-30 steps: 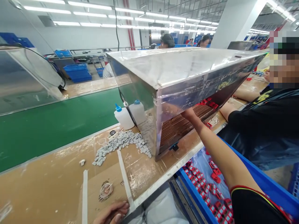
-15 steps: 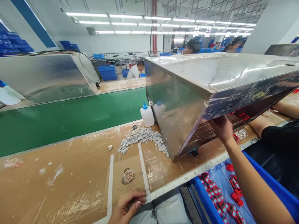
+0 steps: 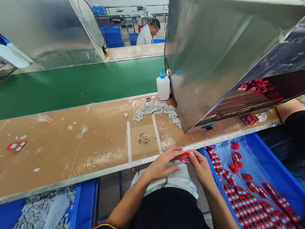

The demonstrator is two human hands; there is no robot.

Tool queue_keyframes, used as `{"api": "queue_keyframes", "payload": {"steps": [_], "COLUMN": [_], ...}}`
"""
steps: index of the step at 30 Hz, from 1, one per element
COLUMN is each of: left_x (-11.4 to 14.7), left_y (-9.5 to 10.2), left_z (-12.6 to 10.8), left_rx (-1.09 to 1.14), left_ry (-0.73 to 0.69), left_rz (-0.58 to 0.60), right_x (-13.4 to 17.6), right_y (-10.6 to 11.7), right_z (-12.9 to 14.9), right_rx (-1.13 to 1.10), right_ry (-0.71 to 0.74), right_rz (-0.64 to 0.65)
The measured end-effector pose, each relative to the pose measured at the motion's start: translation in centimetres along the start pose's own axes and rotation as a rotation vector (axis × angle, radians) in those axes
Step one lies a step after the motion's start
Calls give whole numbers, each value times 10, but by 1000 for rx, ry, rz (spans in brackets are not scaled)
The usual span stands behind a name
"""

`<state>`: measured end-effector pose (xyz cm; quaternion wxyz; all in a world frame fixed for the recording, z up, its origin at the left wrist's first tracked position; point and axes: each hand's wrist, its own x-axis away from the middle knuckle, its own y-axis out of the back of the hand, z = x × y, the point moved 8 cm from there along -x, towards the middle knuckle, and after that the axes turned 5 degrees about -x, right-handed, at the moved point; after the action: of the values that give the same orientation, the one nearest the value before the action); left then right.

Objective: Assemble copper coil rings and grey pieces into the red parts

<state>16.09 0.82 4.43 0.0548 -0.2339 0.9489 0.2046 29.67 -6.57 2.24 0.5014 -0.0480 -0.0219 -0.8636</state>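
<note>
A big metal hood point(image 3: 214, 47) is crowding the far right of the brown bench point(image 3: 71, 149). At the bench's near edge, the left hand point(image 3: 164, 163) and right hand point(image 3: 202, 167) are meeting, both pinching a small red part point(image 3: 184, 157). This looks like fitting work; next it probably needs a grey piece point(image 3: 157, 109), across open bench.
</note>
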Motion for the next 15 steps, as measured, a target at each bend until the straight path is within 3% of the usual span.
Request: {"api": "queue_keyframes", "payload": {"steps": [4,8,12,15], "left_x": [5,23,55,73], "left_y": [12,36,71,84], "left_z": [0,4,34,56], "left_rx": [-32,-54,4,95], "left_ry": [-46,-47,158,320], "left_rz": [-161,-245,-428,-529], "right_x": [1,-8,-41,-65], "right_y": [-38,-64,-83,-107], "right_z": [11,14,8,11], "right_rx": [39,165,175,188], "right_ry": [21,80,93,158], "right_rz": [111,224,240,266]}}
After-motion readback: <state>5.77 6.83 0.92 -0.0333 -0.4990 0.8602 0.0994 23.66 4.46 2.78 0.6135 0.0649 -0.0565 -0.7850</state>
